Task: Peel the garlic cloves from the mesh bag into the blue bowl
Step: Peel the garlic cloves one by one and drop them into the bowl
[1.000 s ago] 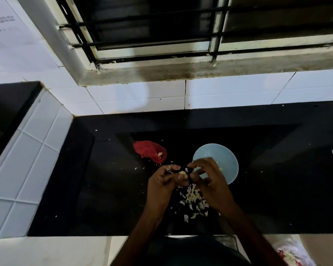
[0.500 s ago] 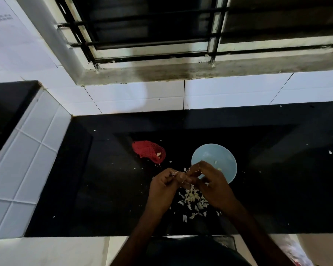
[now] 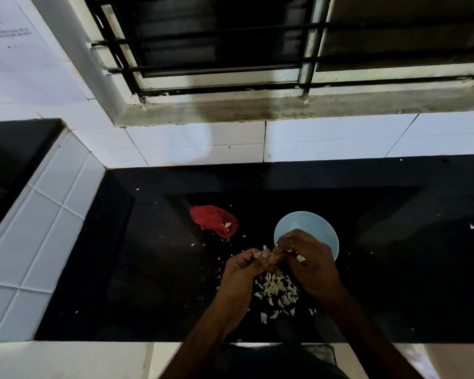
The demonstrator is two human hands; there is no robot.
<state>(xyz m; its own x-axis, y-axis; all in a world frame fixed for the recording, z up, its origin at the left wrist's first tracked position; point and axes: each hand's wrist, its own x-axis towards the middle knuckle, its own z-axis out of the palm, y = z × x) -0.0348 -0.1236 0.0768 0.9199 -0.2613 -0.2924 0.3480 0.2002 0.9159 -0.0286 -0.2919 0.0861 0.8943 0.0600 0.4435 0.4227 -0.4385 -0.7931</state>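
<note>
On the black counter lies a red mesh bag point(image 3: 213, 221) with a pale garlic clove showing at its open end. To its right stands the blue bowl point(image 3: 305, 223). My left hand point(image 3: 242, 272) and my right hand point(image 3: 309, 262) meet just in front of the bowl's near-left rim, fingertips together, pinching a small garlic clove point(image 3: 266, 253) between them. The clove is mostly hidden by the fingers. A heap of white garlic peels point(image 3: 277, 292) lies on the counter beneath the hands.
The black counter point(image 3: 148, 269) has small peel flecks scattered around. A white tiled wall point(image 3: 326, 138) and a barred window point(image 3: 230, 45) rise behind it. A tiled ledge point(image 3: 33, 228) borders the left side. The counter's front edge runs just below the peel heap.
Both hands stay joined on the clove above the peel heap, the fingers shifting slightly as they work at it. The bag and bowl have not moved.
</note>
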